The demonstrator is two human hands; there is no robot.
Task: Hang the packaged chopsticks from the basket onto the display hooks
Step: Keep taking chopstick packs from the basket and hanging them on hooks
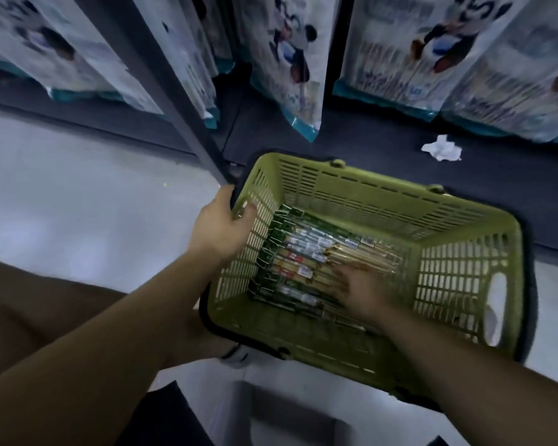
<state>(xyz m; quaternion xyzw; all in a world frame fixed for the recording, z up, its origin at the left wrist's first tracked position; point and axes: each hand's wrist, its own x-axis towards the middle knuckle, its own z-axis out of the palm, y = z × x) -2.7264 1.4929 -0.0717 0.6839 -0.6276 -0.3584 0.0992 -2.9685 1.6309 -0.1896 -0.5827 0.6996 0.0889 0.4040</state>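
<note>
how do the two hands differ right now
The left hand grips the green basket's left rim; the right hand is down inside it, fingers spread over the packaged chopsticks. The left hand looks sharp; the right hand is motion-blurred. Both are bare and at the basket.

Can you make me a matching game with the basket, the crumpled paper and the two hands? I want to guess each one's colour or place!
Things:
1. basket
2. paper
3. left hand
4. right hand

Matches:
A. over the chopsticks
B. green
C. holding the basket rim
D. white

Pairs: 1-B, 2-D, 3-C, 4-A
</note>
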